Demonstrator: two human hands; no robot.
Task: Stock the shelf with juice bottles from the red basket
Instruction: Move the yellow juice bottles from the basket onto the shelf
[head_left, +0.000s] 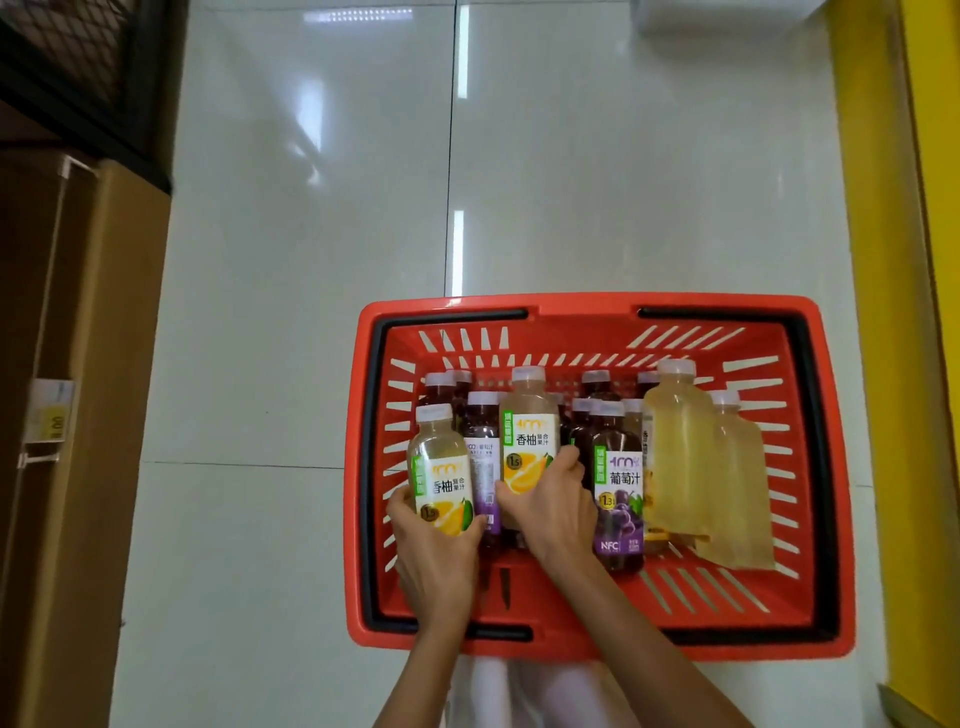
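A red basket (571, 306) with black handles stands on the white tiled floor, full of juice bottles. My left hand (434, 556) grips a pale yellow pomelo juice bottle (439, 462) at the basket's left side. My right hand (550, 504) grips a second yellow pomelo juice bottle (527, 421) near the middle. Both bottles stand upright with white caps. A purple grape juice bottle (618, 483) stands just right of my right hand. Two more yellow bottles (680, 447) lean at the right, and several dark grape bottles sit behind.
A brown shelf unit (78, 364) with a price tag (52, 410) runs down the left edge. A yellow fixture (893, 260) lines the right side. Glossy white floor tiles (322, 234) stretch ahead of the basket. Black mesh (78, 57) fills the top left corner.
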